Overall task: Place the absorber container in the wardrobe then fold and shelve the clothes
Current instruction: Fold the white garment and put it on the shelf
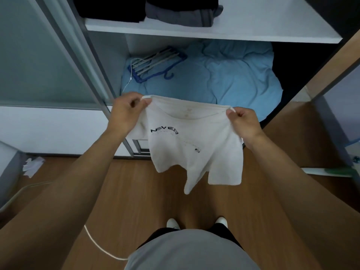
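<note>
You hold a white T-shirt (pixel 194 152) spread in the air in front of the open wardrobe (pixel 214 34), over the wooden floor (pixel 136 191). It is short-sleeved, with black lettering curved across the chest and faint yellowish marks just below the collar; its lower edge hangs crumpled and uneven. Your left hand (pixel 126 112) pinches one shoulder seam between thumb and curled fingers, and your right hand (pixel 244 121) pinches the other the same way. Both arms reach forward, the top edge stretched between them, the left hand a little higher. Behind the shirt, the lower compartment holds a blue quilt (pixel 233 78) with hangers (pixel 155 63) lying on it; folded dark clothes (pixel 183 14) sit on the shelf above.
</note>
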{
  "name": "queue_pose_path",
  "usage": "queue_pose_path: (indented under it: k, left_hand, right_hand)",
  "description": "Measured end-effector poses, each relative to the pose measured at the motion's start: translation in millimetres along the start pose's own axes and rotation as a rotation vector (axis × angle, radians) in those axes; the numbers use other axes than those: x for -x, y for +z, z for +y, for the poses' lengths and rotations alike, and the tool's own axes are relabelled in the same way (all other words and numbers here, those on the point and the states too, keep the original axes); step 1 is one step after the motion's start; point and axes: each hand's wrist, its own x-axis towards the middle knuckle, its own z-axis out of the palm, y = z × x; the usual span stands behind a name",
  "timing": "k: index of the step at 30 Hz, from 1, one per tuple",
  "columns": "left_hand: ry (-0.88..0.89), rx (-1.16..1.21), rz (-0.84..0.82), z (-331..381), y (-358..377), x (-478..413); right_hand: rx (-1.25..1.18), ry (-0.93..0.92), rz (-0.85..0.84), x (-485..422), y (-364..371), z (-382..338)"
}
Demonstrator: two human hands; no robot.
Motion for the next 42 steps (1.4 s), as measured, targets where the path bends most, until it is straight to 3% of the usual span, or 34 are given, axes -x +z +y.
queue_pose_path:
  k: [3,8,15,21,24,26,28,32,37,42]
  left_hand:
    - [-0.128,-0.099,-0.118,-0.1,19.3,8.2]
    - [-0.261,0.044,-0.278,4.1,56.3,33.0]
    - [-0.155,0.113,-0.414,33.7,86.8,46.4]
    - [-0.13,0.23,-0.505,39.5,86.4,52.6]
    - [-0.203,0.359,-0.607,34.7,78.1,55.5]
    - [-0.178,0.325,-0.618,32.9,75.0,58.1]
    - [-0.131,0.272,-0.583,33.9,73.4,59.6]
    - [-0.055,0.16,-0.555,36.2,69.4,60.1]
    - [0.041,0.187,-0.604,40.8,66.5,63.6]
    - [-0.004,0.226,-0.508,29.7,58.3,67.6]
  right_hand:
    - [-0.018,0.084,0.094,6.3,12.4,-1.7]
    - [-0.135,0.221,-0.085,38.1,44.6,-2.2]
    - [-0.333,0.302,-0.35,61.1,60.9,-23.9]
    - [-0.382,0.311,-0.395,63.2,57.9,-26.4]
    - [-0.401,0.277,-0.417,65.5,52.1,-24.0]
    - [-0.337,0.23,-0.433,67.8,49.8,-22.4]
    - [-0.157,0.111,-0.411,69.6,48.0,-17.8]
    - [0.217,-0.189,-0.206,68.4,41.5,-11.3]
    - [0.29,-0.224,-0.431,65.6,37.7,-15.7]
    - [0.296,-0.312,-0.291,65.3,42.1,-12.1]
